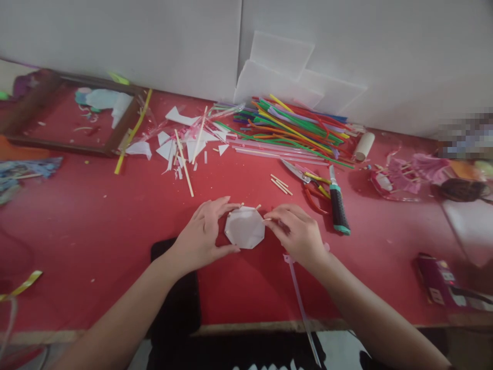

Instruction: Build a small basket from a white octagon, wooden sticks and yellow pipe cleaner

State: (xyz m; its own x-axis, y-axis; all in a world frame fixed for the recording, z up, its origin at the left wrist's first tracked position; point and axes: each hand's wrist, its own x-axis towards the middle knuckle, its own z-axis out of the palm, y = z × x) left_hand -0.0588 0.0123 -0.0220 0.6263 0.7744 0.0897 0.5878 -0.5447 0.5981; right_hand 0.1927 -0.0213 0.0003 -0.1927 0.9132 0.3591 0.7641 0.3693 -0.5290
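Observation:
A white octagonal foam piece lies on the red table with short wooden sticks poking from its far edge. My left hand cups its left side, fingers curved along the top and thumb under the lower edge. My right hand is at its right edge, fingers pinched on a small wooden stick at the rim. A pale plastic strip trails from under my right wrist toward the table's front edge.
Scissors with red handles and a green-black utility knife lie just right of my hands. Several coloured straws, white foam scraps, loose sticks, a wooden frame, white foam sheets and a small purple box surround the spot.

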